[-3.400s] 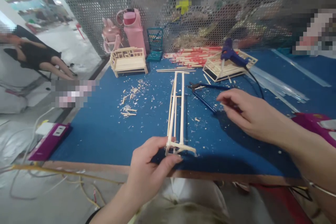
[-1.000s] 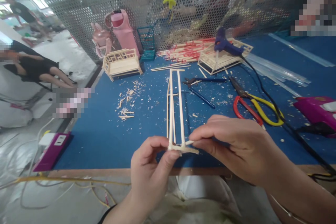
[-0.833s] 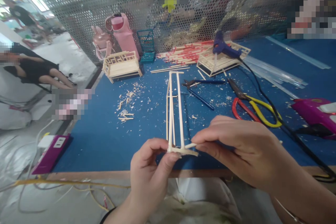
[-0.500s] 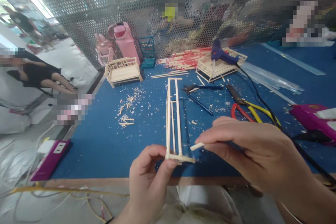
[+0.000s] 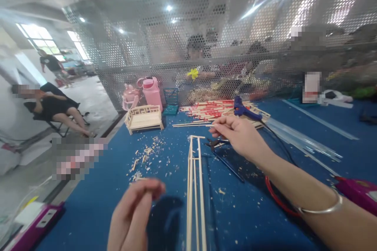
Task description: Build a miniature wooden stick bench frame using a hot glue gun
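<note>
blue tabletop (image 5: 97, 188), bare between left hand (image 5: 132, 215) and stick frame (image 5: 194, 188)

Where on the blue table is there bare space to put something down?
Bare mat lies left of the wood scraps toward the table edge, and between the stick frame and right forearm. It is crowded around the right hand: pliers, glue gun.

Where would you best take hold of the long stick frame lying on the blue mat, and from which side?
Grip the stick frame at its near end, pinching across the thin parallel rails from above with the left hand, which hovers just beside it. It lies flat and runs away from the person, with its far crossbar beside the outstretched right hand and pliers.
</note>
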Tool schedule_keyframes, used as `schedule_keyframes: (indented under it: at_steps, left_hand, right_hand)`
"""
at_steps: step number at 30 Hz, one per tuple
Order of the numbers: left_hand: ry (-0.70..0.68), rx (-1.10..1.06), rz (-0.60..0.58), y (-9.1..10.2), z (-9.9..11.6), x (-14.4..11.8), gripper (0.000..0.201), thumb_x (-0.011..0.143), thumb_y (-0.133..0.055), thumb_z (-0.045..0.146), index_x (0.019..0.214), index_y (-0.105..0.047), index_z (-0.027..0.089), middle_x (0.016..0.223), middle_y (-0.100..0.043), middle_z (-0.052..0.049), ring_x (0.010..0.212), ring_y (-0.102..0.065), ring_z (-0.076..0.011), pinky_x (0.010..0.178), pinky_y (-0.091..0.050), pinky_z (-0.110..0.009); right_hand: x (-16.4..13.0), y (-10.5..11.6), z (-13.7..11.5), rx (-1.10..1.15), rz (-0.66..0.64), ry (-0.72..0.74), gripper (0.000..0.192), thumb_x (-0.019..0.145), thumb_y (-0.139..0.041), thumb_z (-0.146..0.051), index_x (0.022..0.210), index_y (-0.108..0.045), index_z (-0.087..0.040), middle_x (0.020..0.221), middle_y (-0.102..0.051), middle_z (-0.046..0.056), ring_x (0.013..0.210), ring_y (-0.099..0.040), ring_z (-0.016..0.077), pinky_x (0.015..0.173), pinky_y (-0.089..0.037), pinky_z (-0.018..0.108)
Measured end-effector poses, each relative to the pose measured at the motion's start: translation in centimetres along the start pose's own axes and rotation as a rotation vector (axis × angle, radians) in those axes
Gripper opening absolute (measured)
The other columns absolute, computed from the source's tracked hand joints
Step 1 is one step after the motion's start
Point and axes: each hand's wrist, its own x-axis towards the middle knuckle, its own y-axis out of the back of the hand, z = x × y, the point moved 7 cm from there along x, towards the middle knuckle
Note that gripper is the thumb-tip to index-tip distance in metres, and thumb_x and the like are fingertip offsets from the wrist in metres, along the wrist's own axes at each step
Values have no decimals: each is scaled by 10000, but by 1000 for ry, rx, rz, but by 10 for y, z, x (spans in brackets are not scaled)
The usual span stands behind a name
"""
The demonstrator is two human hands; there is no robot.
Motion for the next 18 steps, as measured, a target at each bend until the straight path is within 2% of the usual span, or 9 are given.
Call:
schedule_keyframes:
  at_steps: [2,4,6,8,10,12,18]
  left_hand:
    - [21,80,-123,-23,-7,41,215,723,-645,300,905,-677,191,852,-719,-71,798,-666,-202,729,-547,-315]
    - [43,61,-286,-57,-19,74,411,659,-671,233,1066,-637,184,1065,-697,-106,989,-642,-227,849,-515,-372]
    - [92,-26,-430,-90,-32,92,476,636,-690,204,1105,-619,171,1167,-657,-132,1080,-608,-232,921,-474,-383]
    - [141,-117,-540,-113,-43,96,401,663,-684,231,1054,-638,155,1093,-692,-131,992,-648,-217,880,-494,-361]
    - [161,-142,-570,-121,-49,95,276,707,-664,291,946,-672,152,939,-734,-100,833,-677,-189,792,-518,-327]
    - [161,-120,-545,-118,-50,93,218,727,-655,337,847,-694,160,815,-741,-66,716,-667,-166,721,-518,-299]
    - [170,-150,-491,-110,-49,93,251,689,-688,403,782,-712,170,734,-733,-47,665,-653,-167,670,-507,-289]
  right_hand:
    - [3,-1,-1,-50,41,34,163,770,-582,-327,747,-613,-169,689,-675,27,615,-618,138,608,-508,296]
    - [1,-3,-7,-120,84,96,144,768,-581,-304,736,-626,-171,678,-663,18,612,-591,134,594,-482,288]
    - [-2,-5,-12,-174,105,158,128,774,-572,-276,721,-633,-177,679,-658,13,627,-578,137,589,-464,282]
    - [-5,-8,-17,-221,107,215,125,788,-566,-257,719,-638,-182,687,-652,11,647,-571,140,593,-450,278]
    - [-7,-9,-20,-259,103,270,118,803,-566,-241,733,-641,-183,703,-646,12,667,-568,140,620,-447,280]
    - [-8,-10,-22,-280,88,319,105,814,-569,-229,750,-639,-184,724,-643,15,692,-571,141,655,-450,287]
    - [-11,-15,-25,-317,52,399,110,835,-553,-197,765,-637,-193,742,-644,15,702,-578,142,663,-452,286]
